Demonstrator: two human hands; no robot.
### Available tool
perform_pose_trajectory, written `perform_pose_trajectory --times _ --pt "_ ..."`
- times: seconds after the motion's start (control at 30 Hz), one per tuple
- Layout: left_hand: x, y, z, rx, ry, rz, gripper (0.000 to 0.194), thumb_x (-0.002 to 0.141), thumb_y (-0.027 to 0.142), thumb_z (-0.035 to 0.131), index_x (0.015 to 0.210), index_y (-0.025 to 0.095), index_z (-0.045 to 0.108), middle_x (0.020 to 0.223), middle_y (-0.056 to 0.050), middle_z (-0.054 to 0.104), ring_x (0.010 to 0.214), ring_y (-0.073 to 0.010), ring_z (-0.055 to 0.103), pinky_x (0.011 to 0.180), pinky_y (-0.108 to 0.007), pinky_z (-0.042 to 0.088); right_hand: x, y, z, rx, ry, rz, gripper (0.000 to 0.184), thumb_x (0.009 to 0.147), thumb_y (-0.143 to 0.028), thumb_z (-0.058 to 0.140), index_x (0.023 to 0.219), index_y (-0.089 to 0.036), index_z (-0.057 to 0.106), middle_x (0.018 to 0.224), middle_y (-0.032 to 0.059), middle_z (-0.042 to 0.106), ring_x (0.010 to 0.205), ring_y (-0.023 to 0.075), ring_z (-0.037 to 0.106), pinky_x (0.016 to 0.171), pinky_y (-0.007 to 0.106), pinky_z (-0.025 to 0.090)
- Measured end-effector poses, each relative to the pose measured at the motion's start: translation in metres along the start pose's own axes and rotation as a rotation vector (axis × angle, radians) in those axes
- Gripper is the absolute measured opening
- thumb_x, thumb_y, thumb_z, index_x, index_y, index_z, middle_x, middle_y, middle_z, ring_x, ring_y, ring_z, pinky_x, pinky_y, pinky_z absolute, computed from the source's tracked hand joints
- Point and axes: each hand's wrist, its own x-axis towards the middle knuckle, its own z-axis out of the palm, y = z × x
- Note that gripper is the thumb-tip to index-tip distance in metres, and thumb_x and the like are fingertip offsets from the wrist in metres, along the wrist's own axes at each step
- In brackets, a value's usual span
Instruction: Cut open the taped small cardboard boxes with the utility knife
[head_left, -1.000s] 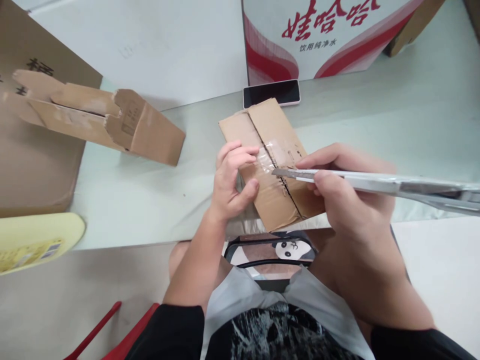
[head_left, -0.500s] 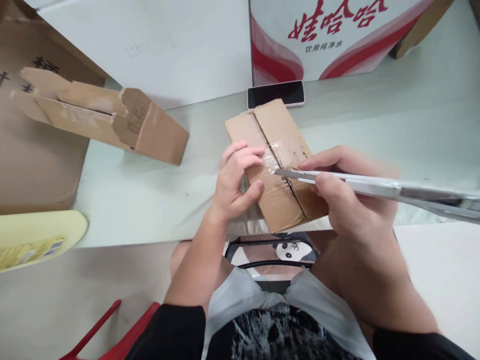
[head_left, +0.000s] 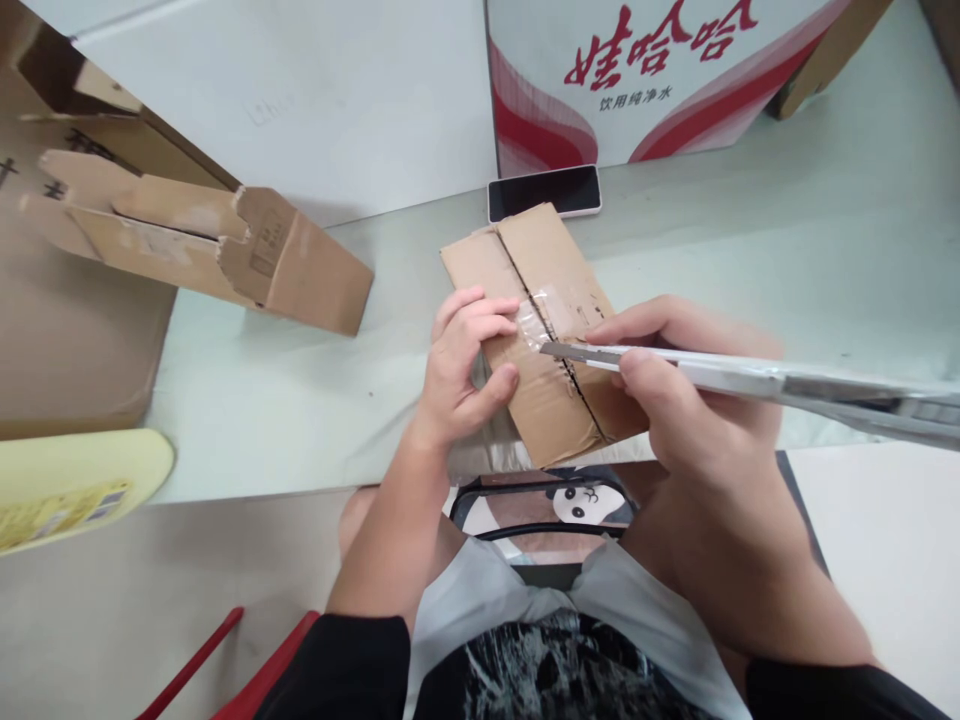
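A small cardboard box [head_left: 559,250] lies at an angle near the table's front edge. Clear tape crosses the dark seam between its top flaps, and some of that tape looks wrinkled. My left hand [head_left: 465,360] grips the box's left side, fingertips on its top and thumb lower down. A box cutter [head_left: 720,370] with its blade out is in my right hand [head_left: 694,390], pinched between thumb and fingers. The blade's tip is over the tape beside the seam; whether it touches cannot be made out. My right fingertips are at the box's right side.
Behind the box lies a phone [head_left: 545,192], before a white-and-red carton [head_left: 637,120]. An open narrow cardboard box [head_left: 319,270] is on the left, near a large brown carton [head_left: 82,340] and a yellow object [head_left: 82,480]. A panda-print item [head_left: 585,500] shows below the table edge.
The whole view shifts slightly right and then back. Both hands, the box cutter and the cardboard box keep nearly the same positions relative to each other.
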Motion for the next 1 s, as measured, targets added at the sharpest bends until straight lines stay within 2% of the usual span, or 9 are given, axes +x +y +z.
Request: perform_pose_trajectory --times 0.2,0.67,1.0 --pt "-0.0001 0.0014 -0.0008 0.032 -0.027 -0.029 0.033 0.105 0.052 0.044 0.117 0.025 0.059 0.128 -0.008 0.074 0.13 -0.0277 0.062 0.121 -0.052 0.042 -0.0008 -0.0009 -0.0002 0.015 -0.019 0.008 0.016 0.089 -0.017 0.06 0.086 -0.022 0.075 0.07 -0.0029 0.071 0.057 0.0105 0.057 0.054 0.026 0.044" --pt "0.0008 0.0023 0.0016 -0.02 0.02 0.003 0.026 0.105 0.047 0.049 0.117 0.026 0.058 0.126 -0.007 0.074 0.124 -0.0244 0.066 0.12 -0.049 0.044 -0.0018 -0.0032 0.0009 0.019 -0.019 0.044 0.016 0.088 -0.016 0.061 0.086 -0.023 0.075 0.068 -0.0041 0.07 0.054 0.01 0.055 0.055 0.027 0.045" --pt "0.0006 0.0021 0.0021 -0.005 0.022 -0.002 0.027 0.105 0.048 0.047 0.116 0.025 0.058 0.126 -0.006 0.074 0.126 -0.0251 0.065 0.12 -0.05 0.043 -0.0024 -0.0025 0.0004 -0.001 -0.018 0.027 0.017 0.088 -0.015 0.06 0.087 -0.022 0.075 0.07 -0.0028 0.072 0.057 0.0109 0.059 0.055 0.027 0.047"
